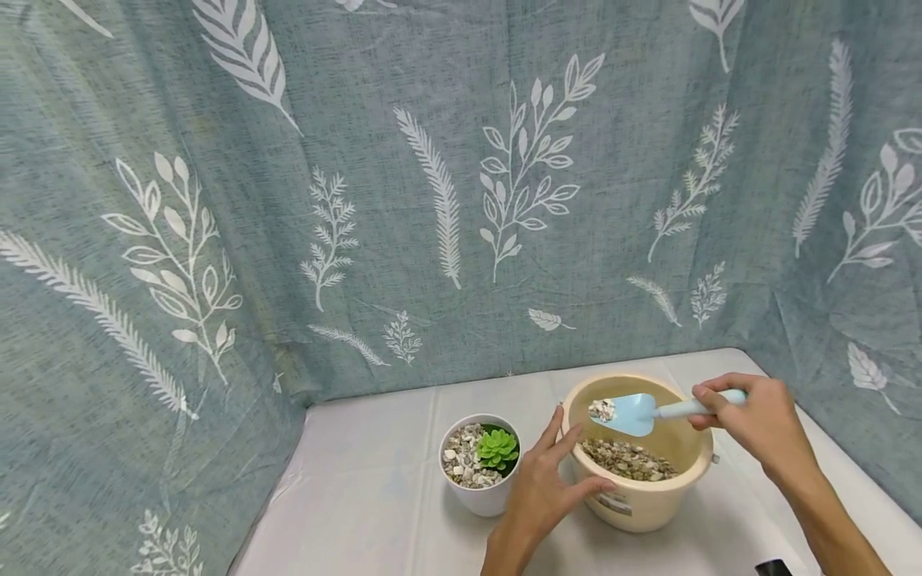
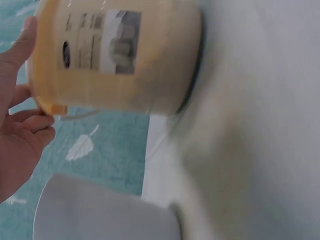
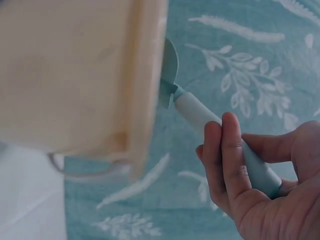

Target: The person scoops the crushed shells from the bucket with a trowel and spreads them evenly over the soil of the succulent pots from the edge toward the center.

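Note:
My right hand (image 1: 765,416) grips the pale handle of a light blue hand trowel (image 1: 635,414), its fingers wrapped around it. The trowel's blade is over the mouth of a cream bucket (image 1: 634,508) and carries a small heap of pebbles (image 1: 601,410) at its tip. Brownish pebbles (image 1: 630,462) cover the bucket's bottom. At the bucket's near left rim, my left hand (image 1: 536,490) holds on with thumb and fingers spread along the edge. In the right wrist view the bucket wall hides part of the blade.
Left of the bucket stands a white pot (image 1: 479,500) with a green succulent (image 1: 497,449) and pale pebbles (image 1: 463,458). Both vessels rest on a white-covered table (image 1: 360,496). A leaf-patterned curtain (image 1: 432,320) surrounds it. A small black object (image 1: 773,568) shows at the bottom right.

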Available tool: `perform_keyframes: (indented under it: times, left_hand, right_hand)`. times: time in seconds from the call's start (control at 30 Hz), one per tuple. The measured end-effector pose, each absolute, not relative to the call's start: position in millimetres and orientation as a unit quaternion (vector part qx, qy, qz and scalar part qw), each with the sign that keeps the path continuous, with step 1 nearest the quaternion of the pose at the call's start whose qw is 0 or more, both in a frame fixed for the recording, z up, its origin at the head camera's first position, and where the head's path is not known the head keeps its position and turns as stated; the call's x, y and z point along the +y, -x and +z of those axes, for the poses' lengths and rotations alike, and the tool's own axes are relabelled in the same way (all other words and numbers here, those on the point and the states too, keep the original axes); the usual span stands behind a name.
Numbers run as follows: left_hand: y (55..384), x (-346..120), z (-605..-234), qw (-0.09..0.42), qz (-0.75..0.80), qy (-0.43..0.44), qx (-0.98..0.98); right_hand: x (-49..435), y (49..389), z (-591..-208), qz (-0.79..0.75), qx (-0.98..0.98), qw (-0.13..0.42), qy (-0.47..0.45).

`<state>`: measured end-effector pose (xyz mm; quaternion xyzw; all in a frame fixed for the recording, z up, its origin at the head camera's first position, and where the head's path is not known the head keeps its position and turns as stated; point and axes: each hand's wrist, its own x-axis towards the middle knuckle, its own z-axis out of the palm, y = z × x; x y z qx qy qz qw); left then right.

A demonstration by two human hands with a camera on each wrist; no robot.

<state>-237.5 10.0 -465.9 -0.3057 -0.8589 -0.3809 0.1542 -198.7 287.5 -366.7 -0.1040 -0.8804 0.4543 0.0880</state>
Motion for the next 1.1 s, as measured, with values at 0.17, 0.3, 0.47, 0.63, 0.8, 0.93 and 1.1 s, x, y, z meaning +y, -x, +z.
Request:
perform_keyframes:
  times: [0.17, 0.3, 0.47, 0.63, 0.8, 0.93, 1.1]
  left_hand:
    - [240, -16, -461, 0.166, -0.364, 0.294, -0.868]
    - [240, -49, -456, 0.163, -0.39, 0.247, -0.872]
    - [239, -88, -455, 0.136, -0.423, 0.149, -0.883]
    - [235, -112, -463, 0.054, -0.424, 0.085, -0.9]
    - [231, -117, -474, 0.039, -0.422, 0.095, -0.901]
    - [230, -119, -479, 0.072, -0.413, 0.114, -0.901]
    - [232, -122, -480, 0.084, -0.409, 0.115, -0.901]
  right_hand:
    - [265, 207, -352, 0.467, -0.877, 0.081, 0.077]
    - [239, 220, -345, 0.473, -0.877, 0.071, 0.035]
    - [205, 242, -343, 0.489, -0.871, 0.052, -0.004]
    - [172, 267, -349, 0.491, -0.87, 0.034, -0.022]
    - [147, 284, -358, 0.459, -0.886, 0.038, -0.055]
    - [134, 287, -356, 0.418, -0.905, 0.034, -0.066]
    - [124, 286, -342, 0.365, -0.925, 0.042, -0.095]
